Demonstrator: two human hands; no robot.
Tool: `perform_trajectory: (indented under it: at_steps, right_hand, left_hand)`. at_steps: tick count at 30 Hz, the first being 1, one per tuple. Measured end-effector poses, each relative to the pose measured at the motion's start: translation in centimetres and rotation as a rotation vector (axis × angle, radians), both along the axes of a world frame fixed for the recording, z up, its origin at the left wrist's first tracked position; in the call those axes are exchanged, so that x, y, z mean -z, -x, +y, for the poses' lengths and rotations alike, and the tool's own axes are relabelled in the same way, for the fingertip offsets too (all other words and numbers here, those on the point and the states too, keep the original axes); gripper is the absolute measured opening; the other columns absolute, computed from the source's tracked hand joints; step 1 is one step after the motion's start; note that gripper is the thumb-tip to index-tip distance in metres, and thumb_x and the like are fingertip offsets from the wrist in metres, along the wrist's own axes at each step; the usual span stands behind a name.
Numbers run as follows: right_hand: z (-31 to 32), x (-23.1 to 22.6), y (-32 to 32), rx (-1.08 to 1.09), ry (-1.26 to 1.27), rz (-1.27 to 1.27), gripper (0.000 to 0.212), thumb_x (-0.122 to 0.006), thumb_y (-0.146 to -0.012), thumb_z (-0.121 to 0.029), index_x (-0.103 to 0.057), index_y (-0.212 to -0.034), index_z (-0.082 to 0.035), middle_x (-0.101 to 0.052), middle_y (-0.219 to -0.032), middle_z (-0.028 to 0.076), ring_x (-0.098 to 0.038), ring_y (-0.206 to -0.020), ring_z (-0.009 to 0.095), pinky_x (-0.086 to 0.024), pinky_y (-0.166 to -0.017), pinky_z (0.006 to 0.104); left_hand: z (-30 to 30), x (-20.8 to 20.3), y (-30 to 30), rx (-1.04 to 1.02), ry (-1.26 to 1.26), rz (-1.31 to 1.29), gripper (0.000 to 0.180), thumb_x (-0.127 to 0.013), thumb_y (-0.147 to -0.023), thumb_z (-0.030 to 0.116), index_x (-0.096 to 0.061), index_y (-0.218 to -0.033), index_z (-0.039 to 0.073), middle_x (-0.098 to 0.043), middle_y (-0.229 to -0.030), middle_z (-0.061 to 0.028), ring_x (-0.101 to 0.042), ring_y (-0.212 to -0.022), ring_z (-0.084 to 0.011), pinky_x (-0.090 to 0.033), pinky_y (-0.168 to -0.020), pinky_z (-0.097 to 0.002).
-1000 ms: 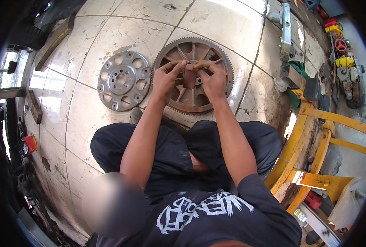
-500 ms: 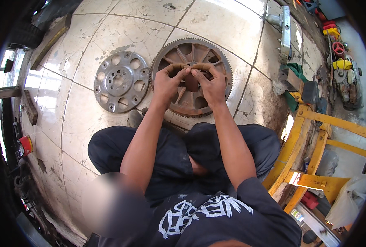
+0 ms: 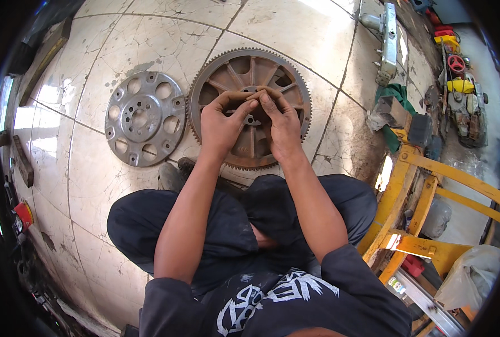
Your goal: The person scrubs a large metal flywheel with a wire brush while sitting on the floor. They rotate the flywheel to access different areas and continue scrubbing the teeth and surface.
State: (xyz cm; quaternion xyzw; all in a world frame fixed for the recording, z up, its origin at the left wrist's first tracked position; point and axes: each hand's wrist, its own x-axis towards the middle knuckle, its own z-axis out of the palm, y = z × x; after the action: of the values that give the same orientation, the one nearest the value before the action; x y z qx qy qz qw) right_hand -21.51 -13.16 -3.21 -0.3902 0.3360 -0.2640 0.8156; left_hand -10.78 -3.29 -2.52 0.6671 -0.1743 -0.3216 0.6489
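My left hand [image 3: 223, 126] and my right hand [image 3: 282, 126] meet fingertip to fingertip, both closed in a pinch. Between them is a small, thin brown sheet [image 3: 254, 95] that resembles sandpaper; fingers cover most of it. Below my hands a large rusty flywheel [image 3: 252, 145] with a toothed rim lies flat on the tiled floor. Just left of it, close to its teeth, is a flat grey metal disc [image 3: 159, 128] with round holes. Neither hand holds these two parts.
My crossed legs and a shoe [image 3: 171, 177] are at the near side. At right stand a yellow metal frame [image 3: 407, 196], a plastic bag [image 3: 469, 275] and a metal part [image 3: 388, 45]. A wooden bar [image 3: 46, 59] lies far left. The floor tiles [image 3: 165, 42] are cracked.
The brown sheet hung down between my fingers and now shows only as a narrow strip at the fingertips. My right fingers have shifted over it. The view has moved slightly rightward.
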Motion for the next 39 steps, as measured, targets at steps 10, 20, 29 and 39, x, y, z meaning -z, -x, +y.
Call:
perform_trajectory:
  at_steps: [10,20,29,39]
  right_hand:
    - [-5.0,-2.9,4.0,0.182,0.441,0.378,0.023,-0.065,-0.104,-0.01,-0.073,-0.121,0.004,-0.076,-0.095,0.012,-0.073,-0.085,0.019,-0.059,-0.078,0.0304]
    - [-5.6,1.0,8.0,0.116,1.164,1.141,0.027,-0.079,-0.091,-0.014,-0.079,-0.117,-0.01,-0.079,-0.098,0.016,-0.077,-0.091,0.03,-0.059,-0.086,0.0405]
    - [-6.0,1.9,7.7,0.126,1.153,1.078,0.022,-0.077,-0.093,-0.011,-0.08,-0.115,-0.01,-0.081,-0.1,0.014,-0.079,-0.091,0.024,-0.059,-0.084,0.0355]
    - [-5.9,2.2,7.8,0.144,1.065,1.151,0.018,-0.079,-0.092,-0.013,-0.08,-0.11,-0.008,-0.082,-0.096,0.012,-0.079,-0.087,0.024,-0.058,-0.081,0.0351]
  left_hand:
    - [0.7,-0.3,1.1,0.19,-0.196,-0.398,0.034,-0.084,-0.088,0.029,-0.081,-0.112,0.005,-0.079,-0.102,-0.0165,-0.076,-0.096,-0.0321,-0.057,-0.089,-0.0399]
    - [0.5,2.3,3.6,0.38,-0.344,-0.817,0.049,-0.083,-0.087,0.034,-0.074,-0.131,0.015,-0.056,-0.151,-0.017,-0.048,-0.144,-0.0358,-0.041,-0.119,-0.0475]
    - [-0.1,3.5,5.1,0.504,-0.375,-0.852,0.089,-0.09,-0.079,0.039,-0.054,-0.156,0.014,-0.023,-0.172,-0.0254,-0.024,-0.161,-0.0379,-0.019,-0.132,-0.0511]
    - [-0.5,4.3,5.0,0.518,-0.398,-0.884,0.092,-0.092,-0.075,0.04,-0.056,-0.155,0.013,-0.012,-0.177,-0.0229,-0.018,-0.163,-0.0377,-0.018,-0.132,-0.0536]
